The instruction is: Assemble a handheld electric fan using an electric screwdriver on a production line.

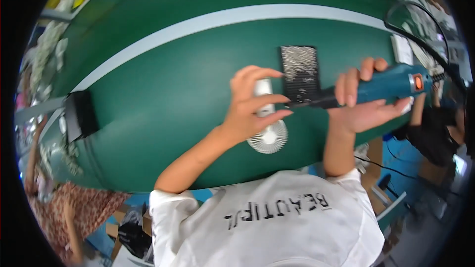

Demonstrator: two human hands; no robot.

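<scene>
My right hand [358, 94] is wrapped round a teal electric screwdriver [388, 85] with an orange switch. Its black nose points left, and the thin tip is close to the fingertips of my left hand [250, 100]. The left fingers are apart, arching over the white handle of a small fan [268, 138]. The fan's round, ribbed head shows below that hand; part of its handle is hidden. I cannot make out any screw at the tip. Just beyond the tip lies a black tray [309, 86] with many small silvery screws [299, 59].
A white strip [237, 16] curves across the green table [163, 99]. At its left stands a black box-like object [81, 114] on a grey bar. A black cable [420, 39] loops at the right. Other people sit at both sides, with cardboard boxes [373, 168] below the table edge.
</scene>
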